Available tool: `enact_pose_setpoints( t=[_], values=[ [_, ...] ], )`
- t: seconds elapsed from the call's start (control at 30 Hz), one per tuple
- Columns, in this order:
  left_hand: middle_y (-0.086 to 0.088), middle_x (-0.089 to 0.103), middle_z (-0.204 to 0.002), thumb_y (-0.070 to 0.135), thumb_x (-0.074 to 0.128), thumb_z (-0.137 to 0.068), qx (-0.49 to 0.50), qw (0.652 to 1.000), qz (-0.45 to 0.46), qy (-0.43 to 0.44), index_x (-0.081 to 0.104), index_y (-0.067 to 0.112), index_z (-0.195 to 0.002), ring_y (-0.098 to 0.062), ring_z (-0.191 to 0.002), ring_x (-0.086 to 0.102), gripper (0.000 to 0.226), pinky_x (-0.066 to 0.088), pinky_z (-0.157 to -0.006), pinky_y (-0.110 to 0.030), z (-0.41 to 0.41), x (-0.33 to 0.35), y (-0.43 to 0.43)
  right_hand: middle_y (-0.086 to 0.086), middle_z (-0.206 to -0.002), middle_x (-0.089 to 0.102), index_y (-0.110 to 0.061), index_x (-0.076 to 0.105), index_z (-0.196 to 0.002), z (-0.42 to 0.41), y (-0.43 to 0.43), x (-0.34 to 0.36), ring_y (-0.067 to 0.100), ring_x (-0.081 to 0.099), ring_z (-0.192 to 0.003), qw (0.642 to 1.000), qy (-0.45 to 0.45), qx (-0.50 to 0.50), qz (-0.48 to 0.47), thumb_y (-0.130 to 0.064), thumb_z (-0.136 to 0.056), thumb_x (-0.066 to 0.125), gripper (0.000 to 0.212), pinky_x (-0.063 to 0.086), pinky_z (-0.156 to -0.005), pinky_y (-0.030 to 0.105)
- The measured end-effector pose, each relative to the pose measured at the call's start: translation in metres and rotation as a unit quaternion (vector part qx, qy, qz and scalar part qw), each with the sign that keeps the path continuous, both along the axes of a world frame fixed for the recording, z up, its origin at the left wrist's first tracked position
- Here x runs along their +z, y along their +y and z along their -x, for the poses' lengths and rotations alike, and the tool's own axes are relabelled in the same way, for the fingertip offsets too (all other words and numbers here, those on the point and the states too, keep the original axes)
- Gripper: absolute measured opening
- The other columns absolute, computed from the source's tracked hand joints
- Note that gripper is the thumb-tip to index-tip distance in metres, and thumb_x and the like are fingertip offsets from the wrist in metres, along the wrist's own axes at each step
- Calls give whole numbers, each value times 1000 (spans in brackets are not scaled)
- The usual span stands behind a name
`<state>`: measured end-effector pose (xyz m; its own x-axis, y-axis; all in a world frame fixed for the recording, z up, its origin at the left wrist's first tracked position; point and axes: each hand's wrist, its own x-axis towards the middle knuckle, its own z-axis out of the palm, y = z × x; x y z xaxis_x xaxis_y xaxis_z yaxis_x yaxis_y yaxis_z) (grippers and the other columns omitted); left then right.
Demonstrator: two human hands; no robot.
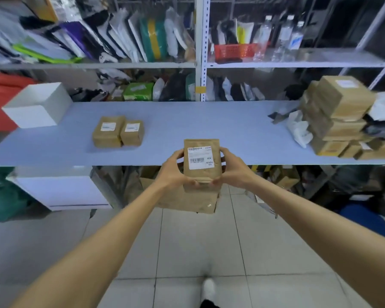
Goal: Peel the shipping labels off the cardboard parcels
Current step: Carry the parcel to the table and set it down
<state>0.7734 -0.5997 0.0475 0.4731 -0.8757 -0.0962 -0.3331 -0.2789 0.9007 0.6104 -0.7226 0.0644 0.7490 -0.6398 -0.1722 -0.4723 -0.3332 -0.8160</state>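
I hold a brown cardboard parcel (201,174) in front of the table's near edge, its top face towards me. A white shipping label (200,157) with a barcode lies flat on that face. My left hand (173,168) grips the parcel's left side and my right hand (229,168) grips its right side, thumbs near the lower edge. Two smaller labelled parcels (118,132) sit side by side on the table to the left. A stack of several cardboard parcels (336,116) stands at the table's right end.
The pale blue table (209,121) runs across the view, with a white open box (39,105) at its left end and a crumpled white bag (298,127) near the stack. Packed shelves stand behind. Cardboard boxes (187,196) sit under the table on the tiled floor.
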Motion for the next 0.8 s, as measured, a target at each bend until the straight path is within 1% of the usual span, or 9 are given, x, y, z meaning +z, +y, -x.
enact_pose_setpoints(
  t=[0.13, 0.3, 0.43, 0.57, 0.63, 0.8],
  values=[
    [2, 49, -141, 7, 92, -51, 10, 1000, -4, 8, 37, 20, -142, -18, -127, 49, 107, 47, -103, -44, -31, 0, -54, -17, -100, 54, -22, 32, -141, -33, -54, 3, 17, 63, -100, 1000, -16, 11, 3, -2, -58, 83, 99, 52, -77, 26],
    [3, 49, -140, 10, 92, -52, 10, 1000, -3, 11, 38, 23, -141, -18, -126, 49, 105, 49, -100, -45, -62, 3, -109, -8, -110, 54, -19, 31, -142, -66, -111, 8, 19, 60, -105, 1000, -12, 19, -4, -6, -62, 83, 97, 52, -80, 28],
    [5, 50, -139, 6, 91, -52, 33, 999, 5, 38, 39, 23, -140, -18, -124, 50, 104, 51, -97, -46, -94, 5, -147, -7, -110, 54, -21, 29, -143, -103, -154, 12, 15, 62, -96, 1000, -1, 29, -11, -2, -59, 83, 102, 53, -68, 23],
    [7, 50, -137, 4, 91, -50, 37, 998, 4, 53, 40, 24, -140, -17, -123, 51, 106, 52, -95, -47, -134, 1, -178, -7, -110, 54, -22, 29, -143, -144, -187, 7, 15, 62, -95, 999, 2, 31, -21, 0, -60, 83, 101, 50, -64, 18],
    [6, 50, -137, 3, 91, -50, 37, 998, 6, 58, 40, 23, -140, -18, -123, 51, 106, 53, -94, -47, -156, -3, -192, -5, -112, 54, -22, 29, -143, -167, -201, 3, 17, 62, -98, 999, 5, 34, -17, -1, -60, 83, 101, 50, -66, 19],
    [6, 51, -136, 3, 91, -49, 38, 997, 10, 64, 40, 23, -140, -18, -122, 51, 106, 54, -92, -46, -218, -12, -222, -4, -116, 54, -22, 29, -141, -230, -228, -3, 21, 61, -103, 999, 17, 29, -12, -1, -62, 82, 98, 55, -77, 30]
  ],
)
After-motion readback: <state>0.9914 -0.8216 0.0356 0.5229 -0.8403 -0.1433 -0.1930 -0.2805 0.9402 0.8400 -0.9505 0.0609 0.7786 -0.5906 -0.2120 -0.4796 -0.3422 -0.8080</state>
